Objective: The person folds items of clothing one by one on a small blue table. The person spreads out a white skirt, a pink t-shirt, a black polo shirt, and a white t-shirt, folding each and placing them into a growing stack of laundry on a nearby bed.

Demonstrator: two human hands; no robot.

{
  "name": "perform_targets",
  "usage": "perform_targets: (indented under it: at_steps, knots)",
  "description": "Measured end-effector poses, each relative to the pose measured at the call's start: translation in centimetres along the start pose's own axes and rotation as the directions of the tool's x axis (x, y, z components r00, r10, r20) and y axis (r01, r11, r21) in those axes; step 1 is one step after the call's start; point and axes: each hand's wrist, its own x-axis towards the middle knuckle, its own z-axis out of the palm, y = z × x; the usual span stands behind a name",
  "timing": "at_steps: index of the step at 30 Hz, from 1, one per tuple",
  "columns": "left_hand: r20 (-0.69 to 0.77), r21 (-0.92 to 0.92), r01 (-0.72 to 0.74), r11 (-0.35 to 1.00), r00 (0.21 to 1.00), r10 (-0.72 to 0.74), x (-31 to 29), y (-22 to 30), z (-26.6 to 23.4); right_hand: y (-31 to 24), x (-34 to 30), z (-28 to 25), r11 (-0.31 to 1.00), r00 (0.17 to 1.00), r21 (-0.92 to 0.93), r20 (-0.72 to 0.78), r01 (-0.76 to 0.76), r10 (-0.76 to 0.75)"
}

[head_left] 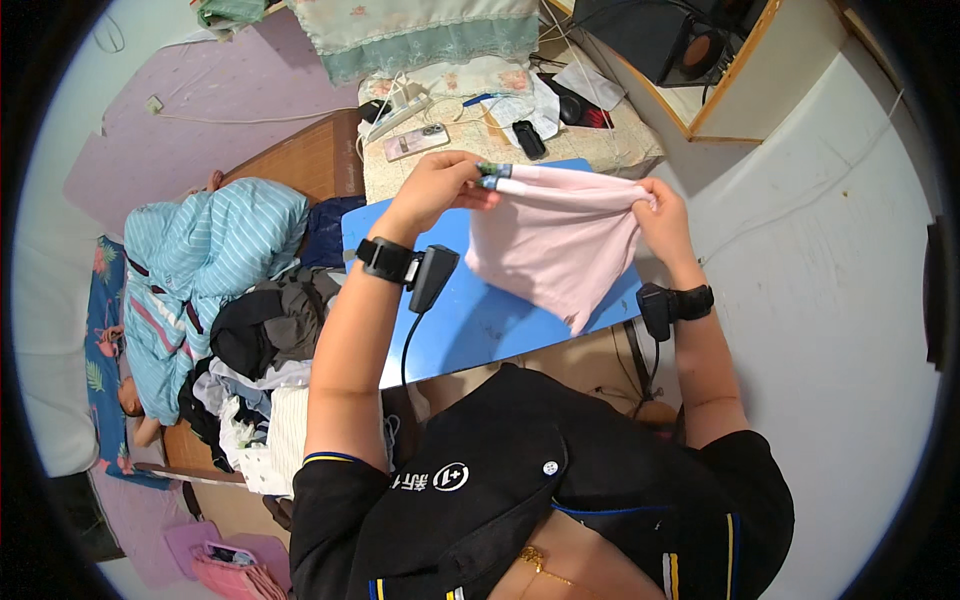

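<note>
A pale pink garment (560, 235) hangs stretched between my two hands above the blue table. White and dark patterned bands show at its upper left end; which kind of garment it is I cannot make out. My left hand (442, 188) is closed on the banded end. At the other side my right hand (663, 222) pinches a gathered corner. The lower part of the cloth droops to a point close to the near edge of the blue tabletop (440, 345). Black devices are strapped round both my wrists.
Behind the table, a cloth-covered surface holds a phone (416, 143), a power strip (397, 117), a black case (528, 140) and papers. To the left, a bed bears piled clothes (270, 325) and a blue striped quilt (220, 235), with a person (130, 398) lying by it. A white wall (820, 300) rises at right.
</note>
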Motion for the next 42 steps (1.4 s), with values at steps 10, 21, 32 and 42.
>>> perform_targets:
  at_steps: [10, 21, 32, 42]
  knots:
    - [-0.156, -0.213, 0.143, 0.967, 0.972, -0.178, 4.1, -12.1, -7.4, -0.8, -4.5, 6.7, 0.979, 0.939, 0.01, 0.279, 0.206, -0.2]
    - [-0.66, 0.541, 0.215, 0.813, 0.708, 0.252, 1.6, -23.8, -14.2, 5.6, -3.7, 19.1, 0.987, 0.624, 0.032, 0.778, -0.155, 0.072]
    - [-0.099, 0.949, 0.012, 0.315, 0.96, 0.262, 1.7, -22.4, -4.4, 17.1, 10.8, 20.9, 0.858, 0.944, -0.486, 0.329, 0.168, 0.001]
    - [-0.075, 0.978, 0.032, 0.207, 0.977, 0.202, 3.0, -23.8, -7.9, 24.6, 14.4, 23.3, 0.844, 0.868, -0.525, 0.361, -0.113, 0.34]
